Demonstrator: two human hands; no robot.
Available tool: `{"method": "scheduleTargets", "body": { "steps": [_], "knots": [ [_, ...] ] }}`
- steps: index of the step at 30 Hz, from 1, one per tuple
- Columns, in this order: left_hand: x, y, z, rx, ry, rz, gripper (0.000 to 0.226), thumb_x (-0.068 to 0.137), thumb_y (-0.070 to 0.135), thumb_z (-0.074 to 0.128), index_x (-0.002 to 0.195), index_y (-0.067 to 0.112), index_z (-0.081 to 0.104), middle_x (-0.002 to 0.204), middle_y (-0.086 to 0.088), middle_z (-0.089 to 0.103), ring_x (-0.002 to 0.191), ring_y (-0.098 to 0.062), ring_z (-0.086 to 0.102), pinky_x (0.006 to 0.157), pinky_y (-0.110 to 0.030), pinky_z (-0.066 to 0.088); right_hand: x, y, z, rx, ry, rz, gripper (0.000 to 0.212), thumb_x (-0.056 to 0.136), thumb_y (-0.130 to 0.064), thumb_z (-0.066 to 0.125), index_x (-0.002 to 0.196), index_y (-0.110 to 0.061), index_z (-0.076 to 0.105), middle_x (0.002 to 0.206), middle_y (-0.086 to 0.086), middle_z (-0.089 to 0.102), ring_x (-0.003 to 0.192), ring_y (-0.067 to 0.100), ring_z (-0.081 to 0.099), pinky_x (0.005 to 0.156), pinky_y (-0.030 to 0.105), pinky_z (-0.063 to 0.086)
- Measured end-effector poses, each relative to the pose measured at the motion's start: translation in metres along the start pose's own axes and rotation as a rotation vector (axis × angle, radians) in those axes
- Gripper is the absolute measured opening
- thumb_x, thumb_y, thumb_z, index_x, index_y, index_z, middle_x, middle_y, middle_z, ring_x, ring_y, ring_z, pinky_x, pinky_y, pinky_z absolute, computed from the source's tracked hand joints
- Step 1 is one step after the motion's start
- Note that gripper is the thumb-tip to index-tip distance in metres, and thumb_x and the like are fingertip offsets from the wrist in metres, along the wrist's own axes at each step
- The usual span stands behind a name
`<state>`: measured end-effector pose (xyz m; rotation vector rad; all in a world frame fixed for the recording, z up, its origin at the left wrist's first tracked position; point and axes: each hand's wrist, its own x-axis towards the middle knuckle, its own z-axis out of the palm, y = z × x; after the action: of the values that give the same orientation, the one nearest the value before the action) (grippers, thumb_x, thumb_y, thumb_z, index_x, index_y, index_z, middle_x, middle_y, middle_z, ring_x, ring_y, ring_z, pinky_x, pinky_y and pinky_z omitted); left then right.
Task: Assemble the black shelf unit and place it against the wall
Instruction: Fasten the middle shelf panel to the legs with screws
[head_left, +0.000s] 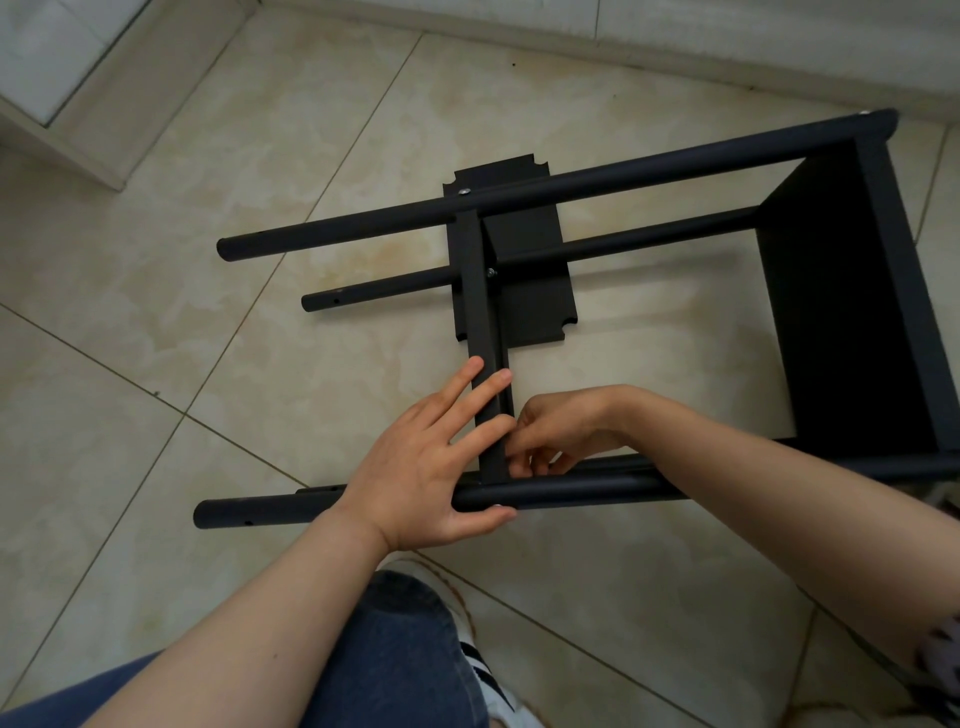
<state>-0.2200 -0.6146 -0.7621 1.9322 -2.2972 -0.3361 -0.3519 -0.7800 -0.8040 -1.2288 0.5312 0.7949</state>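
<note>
The black shelf unit (571, 183) lies on its side, half built. Its four round tubes (249, 512) run from 9 to 3 o'clock. An end panel (852, 312) joins them at 3 o'clock, and a middle panel (478, 312) stands on edge near the centre. A loose panel (530, 312) lies flat beneath them, toward 12 o'clock.
</note>
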Motion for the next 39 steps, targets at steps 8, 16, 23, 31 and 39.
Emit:
{"method": "scheduleTargets", "body": {
  "steps": [8, 16, 23, 31, 39],
  "knots": [
    [0.0003, -0.0003, -0.0001, 0.015, -0.005, -0.001, 0.073, 0.084, 0.069, 0.058, 0.138, 0.02, 0.055, 0.167, -0.005, 0.019, 0.156, -0.026, 0.008, 0.111, -0.041, 0.039, 0.0002, 0.0005, 0.0009, 0.011, -0.017, -0.052, 0.014, 0.095, -0.014, 0.06, 0.086, -0.01, 0.07, 0.08, 0.003, 0.068, 0.077, 0.014, 0.06, 0.08, 0.028, 0.049],
    [0.0005, -0.0004, 0.0, 0.014, -0.004, 0.001, 0.073, 0.084, 0.068, 0.058, 0.138, 0.02, 0.055, 0.167, -0.005, 0.02, 0.156, -0.026, 0.008, 0.111, -0.04, 0.038, 0.0008, 0.0017, -0.0006, 0.02, -0.022, -0.071, 0.014, 0.095, -0.013, 0.061, 0.097, -0.004, 0.071, 0.082, 0.002, 0.069, 0.079, 0.013, 0.06, 0.084, 0.03, 0.048],
    [0.0009, -0.0004, 0.0, 0.011, 0.0, 0.001, 0.073, 0.084, 0.068, 0.06, 0.138, 0.02, 0.055, 0.167, -0.005, 0.021, 0.156, -0.026, 0.008, 0.11, -0.041, 0.041, 0.0002, 0.0026, -0.0027, 0.046, -0.037, -0.059, 0.012, 0.094, -0.017, 0.063, 0.094, -0.01, 0.072, 0.089, 0.003, 0.07, 0.084, 0.014, 0.06, 0.088, 0.032, 0.047],
    [0.0008, 0.0, -0.0003, 0.009, -0.008, -0.001, 0.073, 0.084, 0.068, 0.06, 0.138, 0.02, 0.056, 0.167, -0.004, 0.02, 0.156, -0.025, 0.008, 0.109, -0.042, 0.042, -0.0009, 0.0019, -0.0029, 0.034, -0.019, -0.026, 0.015, 0.095, -0.019, 0.061, 0.087, -0.014, 0.073, 0.089, 0.002, 0.07, 0.089, 0.016, 0.06, 0.088, 0.032, 0.047],
    [0.0007, 0.0001, -0.0002, 0.017, -0.006, 0.0, 0.073, 0.084, 0.069, 0.059, 0.138, 0.02, 0.055, 0.167, -0.004, 0.02, 0.156, -0.025, 0.008, 0.109, -0.041, 0.042, 0.0005, 0.0005, -0.0004, 0.026, -0.011, -0.016, 0.012, 0.093, -0.015, 0.061, 0.086, -0.013, 0.071, 0.087, 0.003, 0.068, 0.091, 0.018, 0.06, 0.089, 0.033, 0.047]
  ]
}}
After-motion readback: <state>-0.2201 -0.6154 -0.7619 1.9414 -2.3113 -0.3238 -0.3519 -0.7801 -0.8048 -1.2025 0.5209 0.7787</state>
